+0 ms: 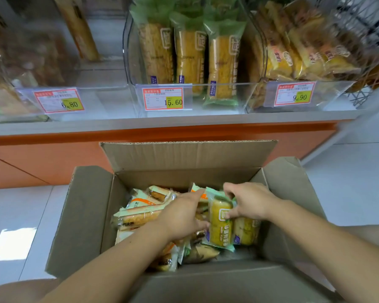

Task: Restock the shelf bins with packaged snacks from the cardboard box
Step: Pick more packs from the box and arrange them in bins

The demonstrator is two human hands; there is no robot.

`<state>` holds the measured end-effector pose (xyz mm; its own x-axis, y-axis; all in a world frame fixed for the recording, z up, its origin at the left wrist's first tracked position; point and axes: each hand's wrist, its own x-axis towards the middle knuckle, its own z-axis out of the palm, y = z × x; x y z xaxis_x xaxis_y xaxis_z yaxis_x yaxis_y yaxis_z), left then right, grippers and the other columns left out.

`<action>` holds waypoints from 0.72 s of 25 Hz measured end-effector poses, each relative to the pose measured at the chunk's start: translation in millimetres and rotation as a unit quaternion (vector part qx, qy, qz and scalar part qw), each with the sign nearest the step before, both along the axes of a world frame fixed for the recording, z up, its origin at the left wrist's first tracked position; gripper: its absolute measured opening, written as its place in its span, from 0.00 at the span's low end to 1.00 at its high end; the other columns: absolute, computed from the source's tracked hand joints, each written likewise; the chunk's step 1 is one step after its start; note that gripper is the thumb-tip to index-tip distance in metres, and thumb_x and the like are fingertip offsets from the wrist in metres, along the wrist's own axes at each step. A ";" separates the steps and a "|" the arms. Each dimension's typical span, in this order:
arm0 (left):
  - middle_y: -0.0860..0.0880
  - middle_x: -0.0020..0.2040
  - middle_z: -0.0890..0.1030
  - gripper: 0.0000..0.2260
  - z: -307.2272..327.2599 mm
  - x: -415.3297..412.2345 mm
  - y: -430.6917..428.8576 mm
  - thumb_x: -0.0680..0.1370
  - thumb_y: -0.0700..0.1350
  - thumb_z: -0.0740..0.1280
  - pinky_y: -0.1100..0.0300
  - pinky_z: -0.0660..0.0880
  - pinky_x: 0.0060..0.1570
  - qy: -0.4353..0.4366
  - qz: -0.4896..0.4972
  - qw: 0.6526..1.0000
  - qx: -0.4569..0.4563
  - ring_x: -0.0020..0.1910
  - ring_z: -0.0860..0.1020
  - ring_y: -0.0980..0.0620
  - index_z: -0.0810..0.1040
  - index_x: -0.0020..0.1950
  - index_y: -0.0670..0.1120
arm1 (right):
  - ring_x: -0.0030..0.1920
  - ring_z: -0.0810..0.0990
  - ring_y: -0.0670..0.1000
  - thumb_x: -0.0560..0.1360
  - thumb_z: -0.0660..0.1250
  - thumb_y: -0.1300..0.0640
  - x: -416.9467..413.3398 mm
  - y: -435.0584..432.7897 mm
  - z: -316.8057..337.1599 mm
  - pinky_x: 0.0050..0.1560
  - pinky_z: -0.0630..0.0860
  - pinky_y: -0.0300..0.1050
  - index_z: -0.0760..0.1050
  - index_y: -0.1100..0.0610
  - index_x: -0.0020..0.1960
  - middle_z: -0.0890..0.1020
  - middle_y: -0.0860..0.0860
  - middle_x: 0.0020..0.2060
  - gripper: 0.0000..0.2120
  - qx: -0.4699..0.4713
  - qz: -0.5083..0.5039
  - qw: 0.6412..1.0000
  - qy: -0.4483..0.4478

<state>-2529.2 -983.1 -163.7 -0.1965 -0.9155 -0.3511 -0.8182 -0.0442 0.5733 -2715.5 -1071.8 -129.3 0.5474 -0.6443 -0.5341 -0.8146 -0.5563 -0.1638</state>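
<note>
An open cardboard box (pixel 90 215) sits on the floor below the shelf, full of several packaged snacks. My right hand (pixel 249 202) pinches a green-and-yellow snack pack (pixel 220 221) standing upright in the box. My left hand (pixel 182 215) lies over the snacks beside it, its fingers against that pack's left side; I cannot tell whether it grips anything. A second similar yellow pack (pixel 246 231) leans to the right of the first. On the shelf, a clear middle bin (pixel 129 62) holds three matching green-and-yellow packs (pixel 222 64).
A clear bin at the left (pixel 105 84) holds one tall pack, with price tag 6.80 (pixel 59 100). A right bin (pixel 341 90) is piled with yellow packs. A wire basket (pixel 368 22) hangs at the far right. White shelf edge (pixel 162 123) runs above an orange panel.
</note>
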 end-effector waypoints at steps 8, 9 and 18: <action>0.43 0.58 0.83 0.22 33.0 -5.3 -14.2 0.70 0.39 0.75 0.48 0.78 0.58 0.476 0.158 0.833 0.236 0.56 0.82 0.44 0.76 0.62 0.47 | 0.31 0.69 0.42 0.62 0.79 0.44 0.1 -7.1 51.7 0.33 0.67 0.40 0.68 0.48 0.42 0.75 0.44 0.34 0.22 0.077 -0.163 0.949 -0.260; 0.42 0.57 0.83 0.21 35.1 -2.6 -14.6 0.70 0.40 0.74 0.47 0.79 0.56 0.504 0.181 0.807 0.249 0.55 0.82 0.44 0.77 0.62 0.46 | 0.33 0.72 0.42 0.62 0.79 0.43 4.8 -8.4 50.5 0.33 0.69 0.39 0.69 0.48 0.43 0.77 0.44 0.35 0.21 0.079 -0.188 0.942 -0.267; 0.38 0.57 0.82 0.17 19.2 5.9 4.8 0.69 0.44 0.75 0.42 0.76 0.60 0.561 0.303 0.675 0.371 0.53 0.83 0.41 0.84 0.56 0.40 | 0.48 0.82 0.48 0.69 0.65 0.29 26.6 -8.5 29.4 0.52 0.78 0.48 0.75 0.54 0.55 0.82 0.48 0.49 0.30 0.194 -0.221 0.941 -0.165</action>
